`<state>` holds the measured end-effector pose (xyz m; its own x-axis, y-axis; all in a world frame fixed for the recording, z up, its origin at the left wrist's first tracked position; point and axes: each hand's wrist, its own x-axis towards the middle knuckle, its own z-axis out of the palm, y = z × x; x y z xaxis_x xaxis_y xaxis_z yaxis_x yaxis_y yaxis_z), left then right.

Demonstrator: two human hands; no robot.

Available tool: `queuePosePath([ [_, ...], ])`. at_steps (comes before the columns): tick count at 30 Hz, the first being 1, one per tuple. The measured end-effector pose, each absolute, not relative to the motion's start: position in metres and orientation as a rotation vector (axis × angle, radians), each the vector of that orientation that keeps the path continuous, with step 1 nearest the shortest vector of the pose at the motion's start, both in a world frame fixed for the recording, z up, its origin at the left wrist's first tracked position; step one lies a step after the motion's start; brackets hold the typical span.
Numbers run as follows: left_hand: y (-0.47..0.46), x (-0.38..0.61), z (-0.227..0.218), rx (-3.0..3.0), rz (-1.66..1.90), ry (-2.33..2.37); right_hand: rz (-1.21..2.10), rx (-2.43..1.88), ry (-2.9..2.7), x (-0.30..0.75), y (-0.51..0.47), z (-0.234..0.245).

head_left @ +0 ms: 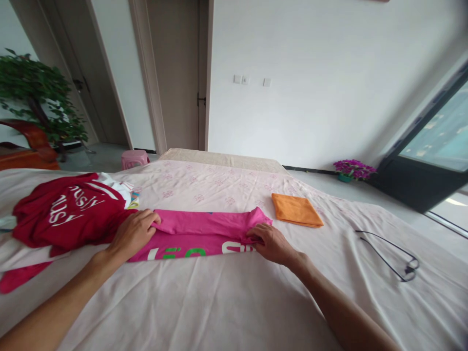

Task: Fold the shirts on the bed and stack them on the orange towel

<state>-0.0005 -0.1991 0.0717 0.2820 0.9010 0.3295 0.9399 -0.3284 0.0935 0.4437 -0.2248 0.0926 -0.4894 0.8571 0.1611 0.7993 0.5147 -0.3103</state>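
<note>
"Behind the pale sheet [219, 307] stand a white wall [310, 112] and 2 doors [174, 73]. Where, from your remote station, does the pink garment [200, 233] lie?"

"On my feed, mid-sheet, between the left and right edges; a plain turned-over strip [201, 222] partly covers its lettered layer [212, 246]. I read that central position as chosen for equal reach from either side."

"And how is it gripped?"

"Left hand [136, 229]: fingers curled, pinching the garment's left end. Right hand [273, 242]: closed on its right end. I judge that opposed grips hold the strip level."

"Neighbouring items?"

"Red garment [71, 212], heaped toward the sheet's left edge, just beside the left hand; orange cloth [297, 210], a flat folded block beyond the right hand; glasses [410, 269], nearer the sheet's right edge. I suppose the glasses and cloth sit aside, out of the way."
</note>
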Motion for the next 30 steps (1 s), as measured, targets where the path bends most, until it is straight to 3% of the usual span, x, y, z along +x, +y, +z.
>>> queuePosePath([
  [4,-0.211,0.001,0.068,-2.475,-0.455,-1.679,0.317,-1.402,-2.513,0.454,-0.221,0.100],
  [11,-0.211,0.002,0.058,-2.516,-0.363,-1.762,0.056,-2.011,-1.981,0.472,-0.170,0.098],
  [20,-0.209,0.000,0.063,-2.480,-0.275,-1.889,0.084,-2.248,-1.942,0.467,-0.153,0.081],
  [24,-0.208,0.016,0.077,-2.474,-0.277,-1.903,0.040,-2.187,-1.902,0.471,-0.154,0.082],
  [30,-0.200,0.097,0.089,-2.729,-0.699,-1.673,-0.233,-1.794,-2.176,0.451,-0.162,0.084],
])
